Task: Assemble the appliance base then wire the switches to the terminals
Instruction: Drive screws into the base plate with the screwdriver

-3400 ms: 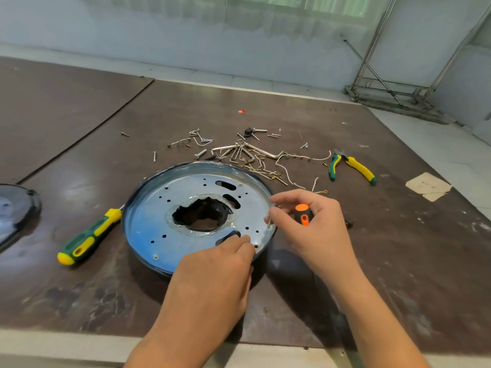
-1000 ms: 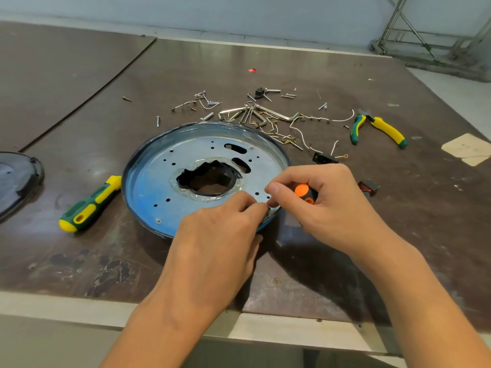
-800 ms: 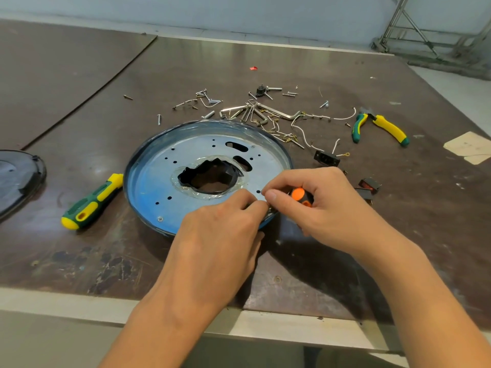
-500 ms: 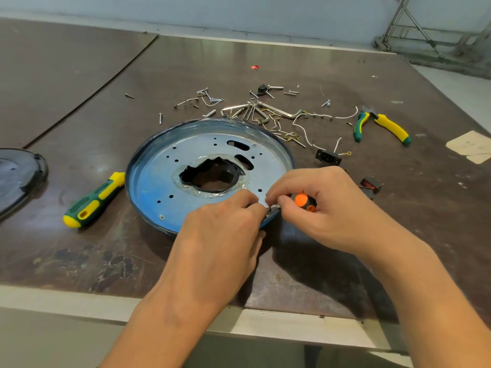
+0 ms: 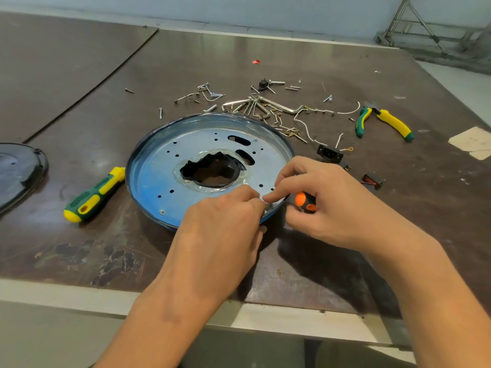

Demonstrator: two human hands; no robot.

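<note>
A round metal base plate (image 5: 170,179) with a blue film and a jagged centre hole lies on the table. My left hand (image 5: 223,229) rests over its near right rim, fingertips pinching a small screw (image 5: 269,205) there. My right hand (image 5: 326,200) meets it from the right, its curled fingers holding an orange and black screwdriver (image 5: 304,202) while thumb and forefinger touch the same screw. A black socket (image 5: 329,153) with a wire and a red rocker switch (image 5: 373,179) lie just beyond my right hand.
Loose screws, metal strips and wires (image 5: 265,107) are scattered behind the plate. Green and yellow pliers (image 5: 385,123) lie at the right, a green and yellow screwdriver (image 5: 93,195) at the left. A dark cover (image 5: 18,171) sits at the left edge. The table's front edge (image 5: 79,296) is near.
My fingertips have stayed together at the plate's near right rim, shifting slightly. The view has moved a little closer to the table.
</note>
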